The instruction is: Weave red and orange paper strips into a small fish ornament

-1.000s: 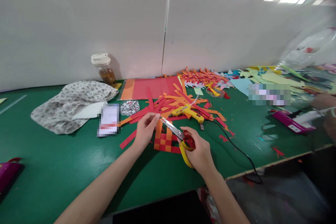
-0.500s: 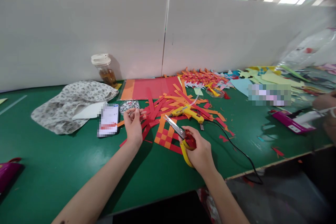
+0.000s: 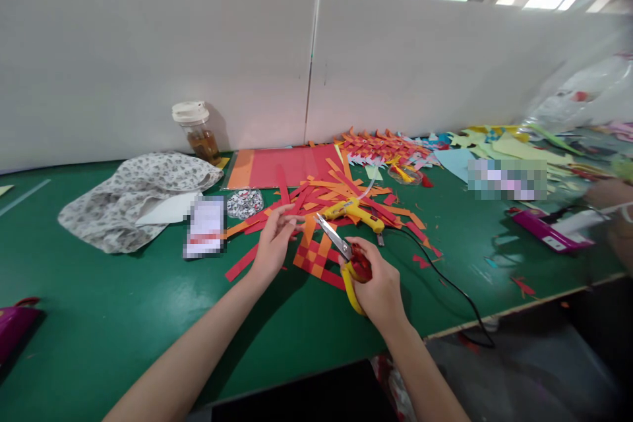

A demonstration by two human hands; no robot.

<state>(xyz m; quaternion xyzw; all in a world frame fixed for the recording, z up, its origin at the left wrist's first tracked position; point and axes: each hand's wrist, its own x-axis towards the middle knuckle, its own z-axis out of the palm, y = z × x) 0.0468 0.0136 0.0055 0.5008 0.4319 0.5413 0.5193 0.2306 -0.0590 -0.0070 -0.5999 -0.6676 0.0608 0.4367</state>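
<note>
My right hand (image 3: 378, 283) is wrapped round the red and yellow handles of a pair of scissors (image 3: 333, 237), whose blades point up and left. Under the blades a woven square of red and orange paper strips (image 3: 311, 258) lies on the table, its strip ends sticking out. Just left of that square is my left hand (image 3: 275, 241), its fingers loosely bent and a little apart near the upper strips; I see nothing held in it. Beyond the scissor tips lies a yellow glue gun (image 3: 359, 213) on loose red and orange paper strips (image 3: 297, 201).
Left of the strips are a phone (image 3: 206, 227), a bag of small pieces (image 3: 244, 203) and a patterned cloth (image 3: 128, 201). A drink bottle (image 3: 198, 135) stands by the white partition (image 3: 198, 46). The glue gun's black cord (image 3: 455, 283) runs over the table's front edge. Another person's hand (image 3: 608, 194) is at right.
My left hand has moved right, from beside the bag of small pieces to the woven square. The scissors and my right hand have shifted very slightly right.
</note>
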